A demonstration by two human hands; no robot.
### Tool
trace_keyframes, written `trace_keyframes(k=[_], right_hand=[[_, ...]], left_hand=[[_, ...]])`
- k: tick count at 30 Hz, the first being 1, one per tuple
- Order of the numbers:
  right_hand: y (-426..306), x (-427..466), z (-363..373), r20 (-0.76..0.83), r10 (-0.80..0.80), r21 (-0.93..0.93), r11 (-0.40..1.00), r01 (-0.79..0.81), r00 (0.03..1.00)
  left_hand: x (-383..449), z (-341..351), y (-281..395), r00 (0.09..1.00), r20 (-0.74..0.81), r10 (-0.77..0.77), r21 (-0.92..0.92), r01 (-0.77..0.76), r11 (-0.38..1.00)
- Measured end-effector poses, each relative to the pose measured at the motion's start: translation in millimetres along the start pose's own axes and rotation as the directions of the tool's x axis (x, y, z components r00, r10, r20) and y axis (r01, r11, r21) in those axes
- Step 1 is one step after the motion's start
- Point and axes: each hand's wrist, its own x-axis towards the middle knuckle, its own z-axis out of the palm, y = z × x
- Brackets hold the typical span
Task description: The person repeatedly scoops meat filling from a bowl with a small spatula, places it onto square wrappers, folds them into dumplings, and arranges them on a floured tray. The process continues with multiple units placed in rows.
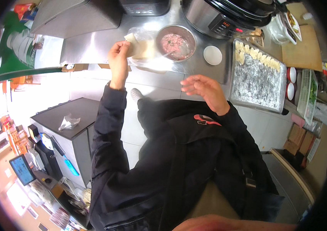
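Observation:
My left hand (119,59) pinches a thin square dough wrapper (131,40) between thumb and fingers above the steel counter. More pale wrappers (145,49) lie beneath it on clear plastic. To their right sits a steel bowl (192,43) of pink minced meat (170,42) flecked with green, a pale utensil leaning in it. My right hand (205,91) hovers in front of the counter edge, fingers spread and holding nothing. A small white dish (212,55) rests beyond it. At the right, folded wontons (263,60) line the far and left sides of a floured metal tray (257,92).
An electric pressure cooker (224,26) and another dark appliance (146,8) stand at the back. A grey box (77,20) occupies the counter's left. Red-and-white bowls (290,91) and a basket of greens (307,95) flank the tray. A dark-topped cabinet (79,112) is at my left.

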Motion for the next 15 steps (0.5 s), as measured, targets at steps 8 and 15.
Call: trace_keyframes(k=[8, 15], right_hand=[[27, 49, -17, 0.031, -0.015, 0.781, 0.624, -0.015, 0.999], [44, 37, -52, -0.107, 0.037, 0.694, 0.718, 0.048, 0.994]], left_hand=[[-103, 122, 46, 0.589, 0.773, 0.236, 0.285, -0.654, 0.7], [-17, 106, 44, 0.674, 0.735, 0.075, 0.636, -0.723, 0.271]])
